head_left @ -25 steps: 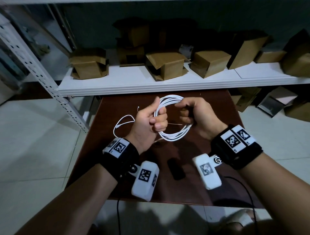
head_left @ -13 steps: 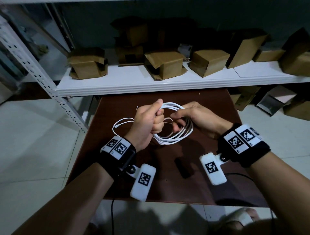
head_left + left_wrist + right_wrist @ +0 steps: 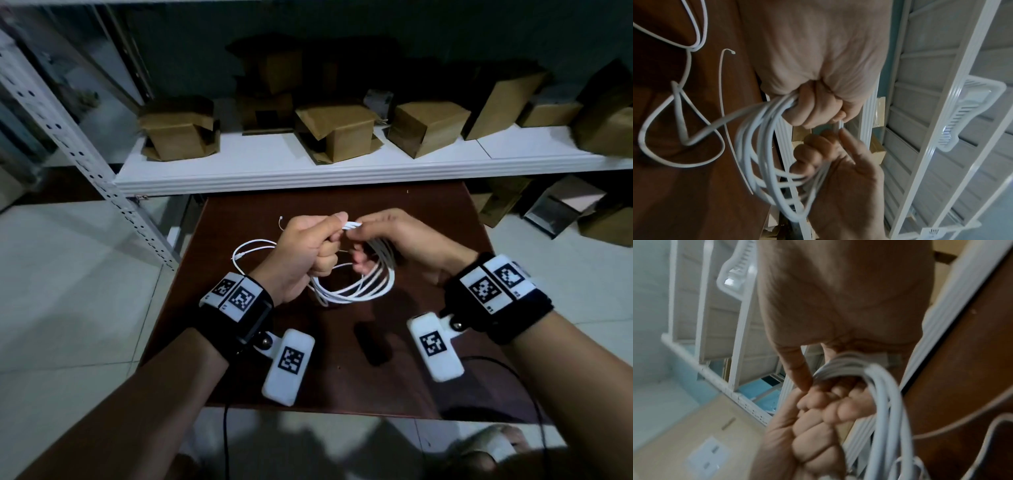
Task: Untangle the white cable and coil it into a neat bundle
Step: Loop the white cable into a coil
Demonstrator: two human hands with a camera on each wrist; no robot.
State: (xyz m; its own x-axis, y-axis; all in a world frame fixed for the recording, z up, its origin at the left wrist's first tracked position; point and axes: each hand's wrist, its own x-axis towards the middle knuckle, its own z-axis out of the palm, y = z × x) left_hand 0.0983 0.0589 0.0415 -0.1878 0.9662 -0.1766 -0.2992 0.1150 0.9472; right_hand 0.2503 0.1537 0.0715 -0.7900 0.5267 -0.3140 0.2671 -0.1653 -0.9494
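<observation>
Flattening since a second ago, the white cable (image 3: 356, 291) coil hangs from both fists; left hand (image 3: 308, 246) and right hand (image 3: 400, 240) now meet. Left wrist view alone shows a loose tail on the worktop (image 3: 684, 194).

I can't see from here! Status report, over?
Left hand and right hand both grip the cable. Mostly coiled above the table. One loose end trails left. Nothing blocking.

- The left hand (image 3: 310, 245) and right hand (image 3: 399, 240) have drawn together, thumbs now almost touching.
- The white cable (image 3: 356, 287) coil has tipped from upright to hanging below both fists, its top pinched between them.
</observation>
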